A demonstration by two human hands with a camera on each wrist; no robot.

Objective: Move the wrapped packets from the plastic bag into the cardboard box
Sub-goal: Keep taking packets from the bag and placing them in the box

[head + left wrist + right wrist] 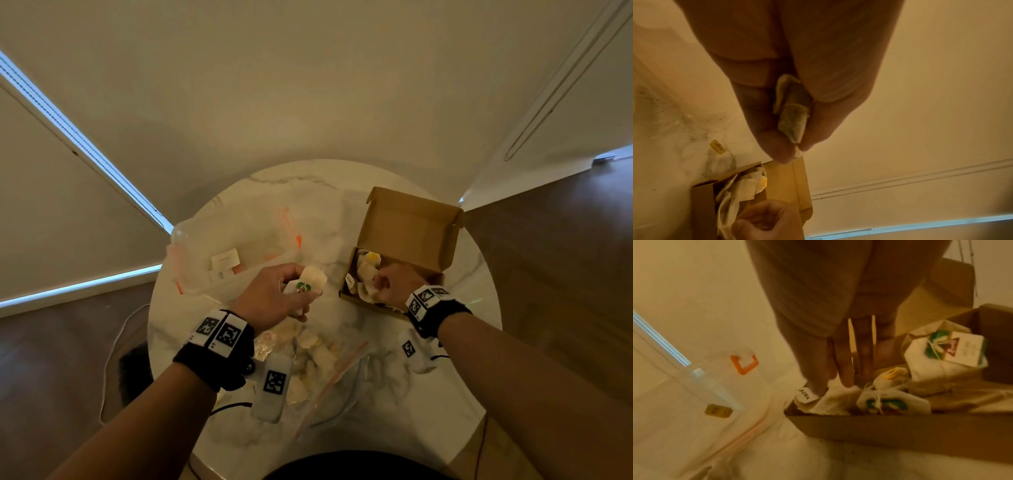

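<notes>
On the round marble tabletop (pixel 394 404): one open cardboard box (pixel 411 222), one plastic bag (pixel 329 373) of wrapped packets near the body, a second clear bag (pixel 219 246) far left. Above the tabletop between bag and box, left hand (pixel 270 298) pinching one wrapped packet (pixel 310 281), long axis tilted up toward the box. Inside the box, right hand (pixel 394 284), fingers (pixel 844 369) straight, touching several packets (pixel 875 395); exact count unclear.
</notes>
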